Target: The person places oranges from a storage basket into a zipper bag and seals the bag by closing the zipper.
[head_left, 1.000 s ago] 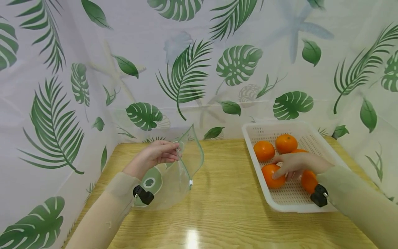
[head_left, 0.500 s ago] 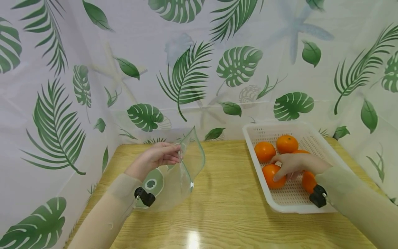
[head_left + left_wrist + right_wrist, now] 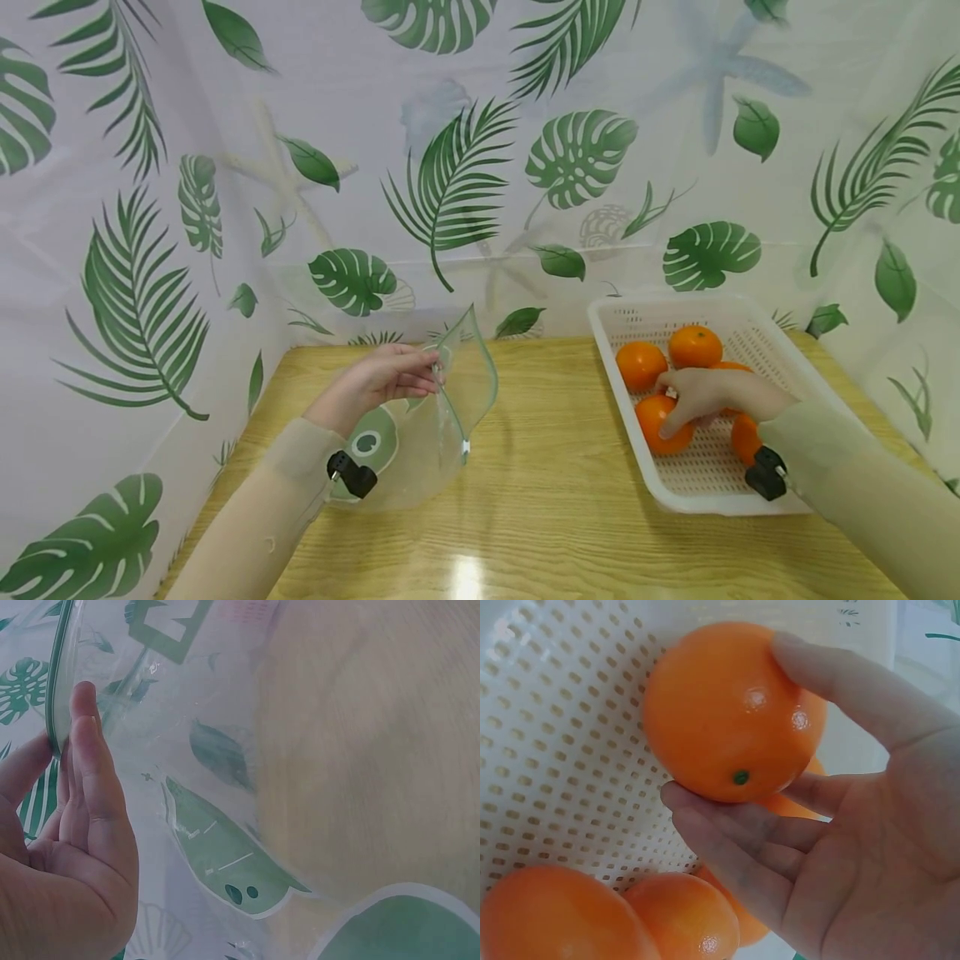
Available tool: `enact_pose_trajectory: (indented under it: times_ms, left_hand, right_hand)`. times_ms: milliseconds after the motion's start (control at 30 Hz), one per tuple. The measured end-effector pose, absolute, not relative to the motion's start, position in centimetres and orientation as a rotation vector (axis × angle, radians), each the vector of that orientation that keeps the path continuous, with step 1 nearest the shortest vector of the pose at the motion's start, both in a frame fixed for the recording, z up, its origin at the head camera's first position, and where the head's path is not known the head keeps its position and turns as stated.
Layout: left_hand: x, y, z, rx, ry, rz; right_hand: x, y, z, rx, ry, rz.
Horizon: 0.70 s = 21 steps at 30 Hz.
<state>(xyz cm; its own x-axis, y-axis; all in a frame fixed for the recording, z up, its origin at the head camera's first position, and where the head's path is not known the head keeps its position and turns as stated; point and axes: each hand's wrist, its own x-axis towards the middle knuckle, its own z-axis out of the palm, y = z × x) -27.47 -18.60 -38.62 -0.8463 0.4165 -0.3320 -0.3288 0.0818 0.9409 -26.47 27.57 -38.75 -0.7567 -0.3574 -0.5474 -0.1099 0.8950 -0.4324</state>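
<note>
My left hand (image 3: 390, 379) pinches the rim of a clear zip bag (image 3: 420, 467) with a green printed pattern, and its mouth gapes to the right. A white slider (image 3: 466, 447) sits at the low end of the green zip edge. In the left wrist view, thumb and fingers stand on either side of the green strip. On the right, my right hand (image 3: 701, 396) grips an orange (image 3: 660, 427) in the white basket (image 3: 651, 483), near its left wall. The right wrist view shows the thumb on one side of the orange (image 3: 727, 705) and fingertips on the other.
Several other oranges lie in the basket, among them one at the left wall (image 3: 641, 367), one at the back (image 3: 695, 346) and one near the wrist (image 3: 746, 439). The wooden table (image 3: 540, 500) meets a leaf-printed cloth (image 3: 480, 167) behind and at both sides.
Both hands keep nearly the same pose, the left on the bag and the right around the orange. The whole head view has shifted slightly.
</note>
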Motion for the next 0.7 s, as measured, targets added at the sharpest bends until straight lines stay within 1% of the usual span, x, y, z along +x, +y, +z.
enact_pose_trajectory:
  times_ms: [333,700]
  left_hand:
    - [-27.5,-18.0,-38.6,0.089,1.837,1.816]
    - [-27.4,-17.6,-38.5,0.091,1.834,1.812]
  right_hand:
    - [-26.6,28.5,-38.0,-0.365,2.491,-0.465]
    - [-26.6,28.7,-37.1,-0.299,2.502,-0.519]
